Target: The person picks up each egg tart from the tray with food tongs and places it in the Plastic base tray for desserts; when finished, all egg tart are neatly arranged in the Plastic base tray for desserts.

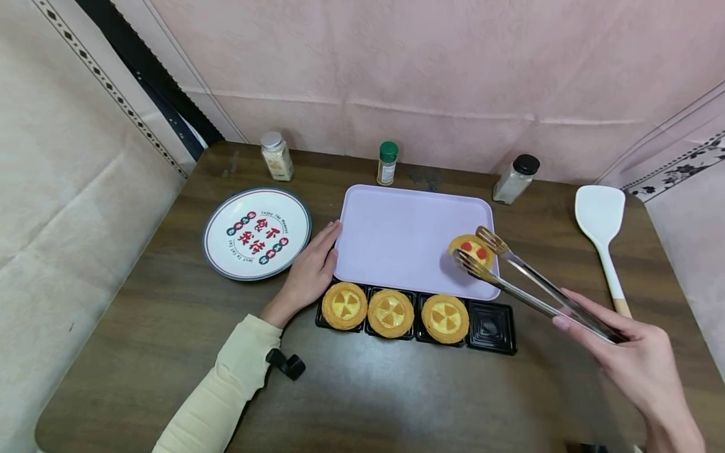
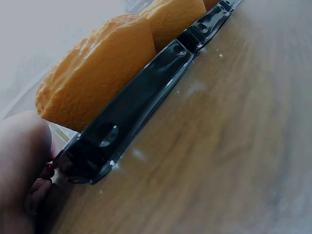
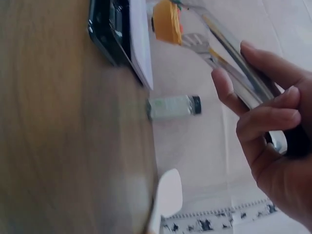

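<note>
My right hand [image 1: 634, 352] grips the tongs [image 1: 532, 286], running up-left to the tart [image 1: 472, 250] on the tray's [image 1: 396, 233] right edge (tips straddling it); left hand [image 1: 311, 270] rests flat against the tray.

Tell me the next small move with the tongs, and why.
Probably lower the tart onto the tray and ease the tongs open: the right hand holds it over the tray's right corner, the left hand steadies the tray's edge, and one black cell sits empty.
</note>
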A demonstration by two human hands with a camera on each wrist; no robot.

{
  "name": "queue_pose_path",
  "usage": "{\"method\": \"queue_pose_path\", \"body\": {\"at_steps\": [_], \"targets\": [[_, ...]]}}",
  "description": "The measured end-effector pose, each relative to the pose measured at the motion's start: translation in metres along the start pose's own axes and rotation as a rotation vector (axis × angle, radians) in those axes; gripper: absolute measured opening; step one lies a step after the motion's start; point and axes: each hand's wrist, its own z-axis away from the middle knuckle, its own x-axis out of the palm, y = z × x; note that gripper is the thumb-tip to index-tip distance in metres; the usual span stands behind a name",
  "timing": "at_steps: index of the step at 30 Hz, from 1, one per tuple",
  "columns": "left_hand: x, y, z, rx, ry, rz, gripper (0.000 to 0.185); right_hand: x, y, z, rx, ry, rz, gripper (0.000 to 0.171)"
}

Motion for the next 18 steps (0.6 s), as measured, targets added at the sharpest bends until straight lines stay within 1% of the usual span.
{"method": "queue_pose_path", "body": {"at_steps": [2, 4, 9, 10, 12, 14, 17, 18], "targets": [[0.000, 0.000, 0.000, 0.000, 0.001, -0.002, 0.050, -0.009, 0.004, 0.005, -0.013, -0.011, -0.015, 0.046], [0.000, 0.000, 0.000, 0.001, -0.001, -0.001, 0.050, -0.020, 0.011, 0.012, -0.064, -0.028, -0.016, 0.047], [0.001, 0.001, -0.001, 0.003, -0.005, -0.004, 0.050, -0.042, 0.040, 0.030, -0.163, -0.085, -0.008, 0.056], [0.000, 0.001, -0.001, 0.001, -0.005, -0.004, 0.050, -0.044, 0.046, 0.034, -0.165, -0.098, -0.008, 0.058], [0.001, 0.001, -0.001, 0.000, -0.007, -0.004, 0.050, -0.049, 0.057, 0.040, -0.151, -0.118, 0.035, 0.060], [0.000, 0.001, -0.001, -0.004, -0.007, -0.004, 0.051, -0.052, 0.065, 0.045, -0.158, -0.134, 0.077, 0.061], [0.000, 0.000, -0.001, -0.008, -0.009, 0.000, 0.051, -0.053, 0.067, 0.050, -0.159, -0.164, 0.140, 0.062], [0.000, 0.000, -0.001, -0.008, -0.010, 0.001, 0.051, -0.053, 0.067, 0.051, -0.171, -0.173, 0.142, 0.061]]}}
